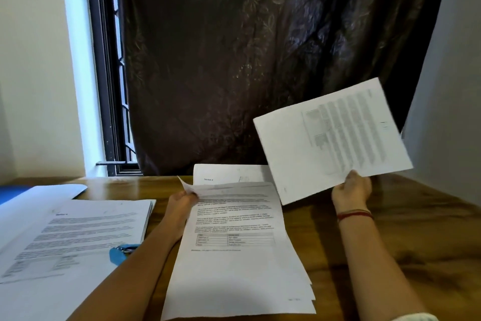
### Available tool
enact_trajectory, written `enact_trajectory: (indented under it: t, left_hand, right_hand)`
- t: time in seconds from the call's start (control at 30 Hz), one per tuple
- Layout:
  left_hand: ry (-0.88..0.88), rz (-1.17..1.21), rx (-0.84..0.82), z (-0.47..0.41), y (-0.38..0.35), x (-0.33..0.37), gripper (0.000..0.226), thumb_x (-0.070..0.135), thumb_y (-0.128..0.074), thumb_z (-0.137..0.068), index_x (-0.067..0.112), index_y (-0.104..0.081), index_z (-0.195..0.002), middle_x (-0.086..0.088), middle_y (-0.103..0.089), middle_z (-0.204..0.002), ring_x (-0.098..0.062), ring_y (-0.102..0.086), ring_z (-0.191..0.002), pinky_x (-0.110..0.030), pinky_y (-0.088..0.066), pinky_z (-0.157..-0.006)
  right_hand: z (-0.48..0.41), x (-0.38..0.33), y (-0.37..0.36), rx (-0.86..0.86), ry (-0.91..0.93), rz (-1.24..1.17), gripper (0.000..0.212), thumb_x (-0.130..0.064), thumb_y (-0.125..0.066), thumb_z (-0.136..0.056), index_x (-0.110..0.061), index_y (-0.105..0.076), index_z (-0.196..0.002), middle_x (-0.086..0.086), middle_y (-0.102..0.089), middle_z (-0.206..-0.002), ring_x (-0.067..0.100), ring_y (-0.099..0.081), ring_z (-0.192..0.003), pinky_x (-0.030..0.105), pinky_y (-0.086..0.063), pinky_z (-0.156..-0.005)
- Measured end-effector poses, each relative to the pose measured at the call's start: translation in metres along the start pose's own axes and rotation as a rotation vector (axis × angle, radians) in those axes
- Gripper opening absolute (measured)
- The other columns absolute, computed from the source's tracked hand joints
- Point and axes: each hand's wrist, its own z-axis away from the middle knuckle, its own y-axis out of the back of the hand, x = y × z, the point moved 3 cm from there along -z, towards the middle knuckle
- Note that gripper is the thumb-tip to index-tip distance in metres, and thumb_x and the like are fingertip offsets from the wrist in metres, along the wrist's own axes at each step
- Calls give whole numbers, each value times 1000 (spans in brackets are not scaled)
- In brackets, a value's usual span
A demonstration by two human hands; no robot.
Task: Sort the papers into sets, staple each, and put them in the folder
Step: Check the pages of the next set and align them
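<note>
The room is dim; daylight enters through the dark-framed window strip point(104, 86) at far left, beside the dark brown patterned curtain point(247, 60). The glossy brown wooden table point(390, 242) shows soft glare and mottled shadow on the right. The raised white printed sheet point(335, 138) is motion-blurred; frame edges bend.

Four batches of papers point(78, 232) point(234, 268) point(330, 143) point(229, 173), one blue stapler point(119, 254), one folder point(11, 194)

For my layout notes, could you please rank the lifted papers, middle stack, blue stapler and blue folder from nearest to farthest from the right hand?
1. Lifted papers: held in the right hand.
2. Middle stack: just left, on the table.
3. Blue stapler: farther left, partly hidden.
4. Blue folder: far left edge.
</note>
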Motion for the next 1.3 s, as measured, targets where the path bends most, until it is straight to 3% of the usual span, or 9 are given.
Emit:
enact_trajectory:
  t: [0.17, 0.3, 0.57, 0.7, 0.83, 0.93, 1.1, 1.2, 1.3]
  left_hand:
    - [-8, 44, -62, 1, 2, 2, 9, 0, -53, -90, 7, -58, -94, -16, -65, -83, -27, -64, -69, -36, -55, -63]
    - [9, 80, -77, 3, 1, 3, 9, -1, -51, -90, 6, -56, -91, -13, -64, -76, -21, -65, -58, -28, -54, -51]
    - [22, 114, -86, 5, 1, 4, 11, 0, -50, -90, 9, -57, -90, -11, -65, -76, -24, -64, -65, -32, -54, -57]
    - [37, 99, -63, 3, 2, 6, 13, -2, -49, -87, 6, -54, -94, -16, -63, -88, -32, -64, -80, -40, -56, -70]
    - [72, 116, -44, 2, 2, 5, 17, -4, -47, -86, 7, -54, -98, -17, -64, -96, -34, -65, -87, -46, -55, -79]
    - [83, 133, -23, 2, 2, 3, 20, -4, -47, -87, 8, -54, -101, -16, -65, -99, -34, -66, -88, -45, -57, -77]
    - [105, 146, 13, 1, 2, 4, 20, -3, -47, -88, 8, -54, -103, -14, -66, -97, -30, -66, -83, -39, -58, -68]
    - [111, 156, 15, 1, 4, 3, 19, -4, -47, -88, 7, -53, -101, -14, -65, -95, -29, -65, -81, -37, -57, -63]
    - [116, 156, 17, -1, 5, 2, 20, -4, -48, -87, 5, -52, -104, -17, -64, -100, -31, -65, -83, -41, -57, -72]
  right_hand:
    - [3, 7, -7, -139, 57, 110, 30, -1, -43, -98, -19, -56, -118, -1, -64, -103, 12, -64, -87, 29, -56, -72]
    - [4, 2, -11, -198, 91, 167, 32, -3, -46, -98, -17, -56, -125, -3, -64, -102, 10, -64, -88, 20, -54, -59]
    - [8, -7, -17, -274, 118, 187, 30, -7, -48, -99, -18, -57, -125, -3, -65, -105, 10, -65, -92, 20, -55, -61]
    - [11, -5, -18, -280, 157, 331, 23, -8, -46, -99, -19, -57, -117, -6, -63, -97, 7, -62, -86, 18, -50, -60]
    - [11, 1, -16, -282, 193, 422, 26, -7, -46, -100, -13, -58, -122, -6, -62, -100, 3, -58, -83, 14, -47, -60]
    - [11, 12, -18, -344, 176, 501, 25, -6, -46, -100, -8, -57, -122, 2, -61, -109, 5, -59, -82, 17, -47, -62]
    - [23, 33, -33, -506, 116, 620, 12, -9, -47, -100, -11, -57, -106, -1, -65, -100, 16, -64, -89, 25, -53, -67]
    - [27, 40, -39, -431, 187, 622, 10, -12, -48, -100, -13, -57, -105, 2, -66, -107, 19, -65, -95, 33, -56, -77]
    - [29, 43, -36, -351, 261, 704, 15, -12, -48, -100, -11, -57, -111, 3, -64, -113, 20, -62, -101, 33, -53, -85]
